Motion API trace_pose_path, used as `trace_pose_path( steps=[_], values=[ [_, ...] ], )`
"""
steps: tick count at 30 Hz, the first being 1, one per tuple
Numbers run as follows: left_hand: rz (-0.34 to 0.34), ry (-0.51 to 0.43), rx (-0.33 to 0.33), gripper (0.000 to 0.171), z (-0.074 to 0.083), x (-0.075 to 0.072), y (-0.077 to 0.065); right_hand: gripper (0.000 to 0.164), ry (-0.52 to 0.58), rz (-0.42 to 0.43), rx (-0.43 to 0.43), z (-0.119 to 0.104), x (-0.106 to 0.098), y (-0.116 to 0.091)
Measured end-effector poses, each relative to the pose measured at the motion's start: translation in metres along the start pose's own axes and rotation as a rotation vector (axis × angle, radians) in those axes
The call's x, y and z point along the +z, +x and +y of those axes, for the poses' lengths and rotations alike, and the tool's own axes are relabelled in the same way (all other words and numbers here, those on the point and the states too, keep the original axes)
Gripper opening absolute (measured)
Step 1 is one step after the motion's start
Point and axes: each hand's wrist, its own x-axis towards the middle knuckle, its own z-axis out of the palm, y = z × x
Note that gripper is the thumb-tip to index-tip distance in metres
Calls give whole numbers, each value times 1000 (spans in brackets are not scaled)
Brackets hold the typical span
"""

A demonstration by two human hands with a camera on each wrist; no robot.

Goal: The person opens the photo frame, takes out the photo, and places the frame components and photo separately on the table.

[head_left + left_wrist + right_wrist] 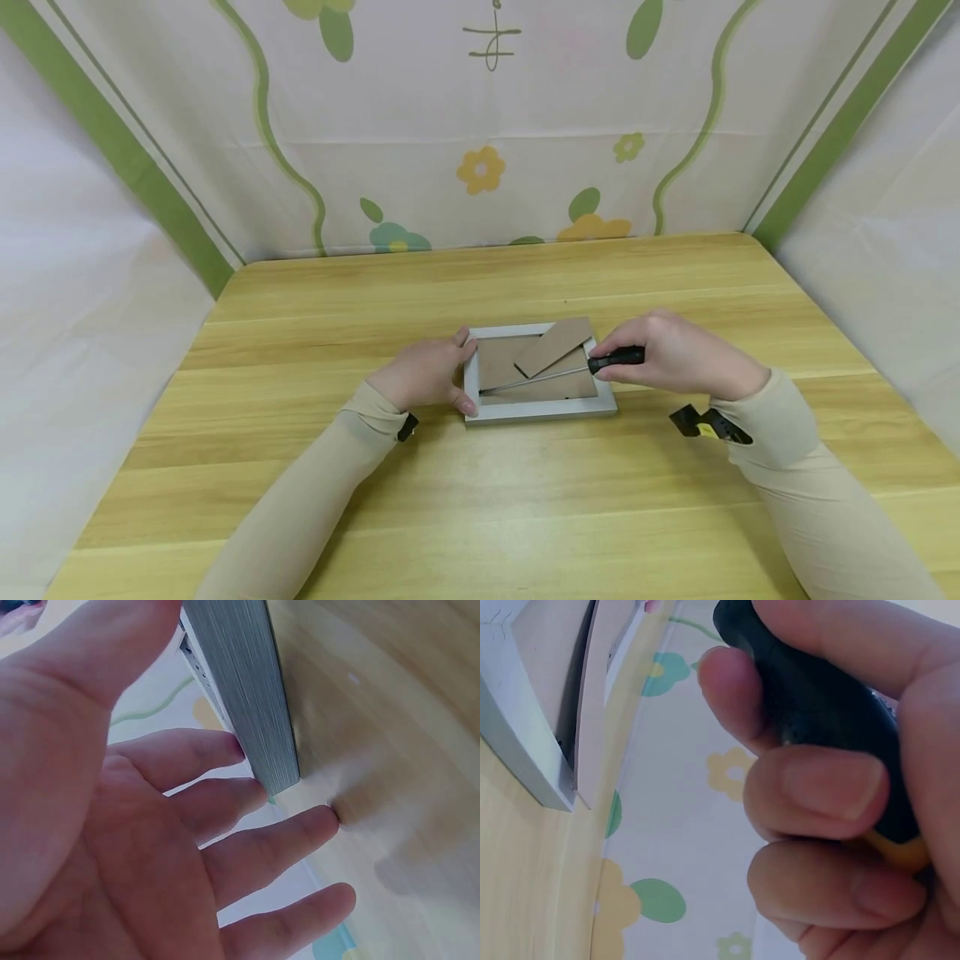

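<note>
A picture frame [540,408] with a pale rim lies back-up on the wooden table, its brown backing board [495,358] showing. A brown stand flap [555,346] slants over the board and past the far rim. My left hand [431,372] rests at the frame's left side, thumb and fingers touching the rim; in the left wrist view the fingers [277,847] are fairly straight. With my right hand [667,358] I grip the black handle of a screwdriver [617,358]. Its thin shaft passes over the board, the tip at the inner left edge near my left thumb.
The wooden table [510,508] extends around the frame. Behind it hangs a flower-patterned cloth [405,150], with pale cloth [97,292] at the sides. A black device [708,423] sits at the right wrist, another [407,427] at the left.
</note>
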Motion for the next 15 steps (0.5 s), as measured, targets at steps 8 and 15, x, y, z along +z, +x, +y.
trace_pose_path(
  steps=[8, 15],
  values=[
    [29, 46, -18, 105, 2, 0, -2, 17, -24, 24, -39, -5, 0, 0],
    [37, 55, -26, 105, 2, 0, -3, 18, -44, 29, -51, -9, -1, 1]
  ],
)
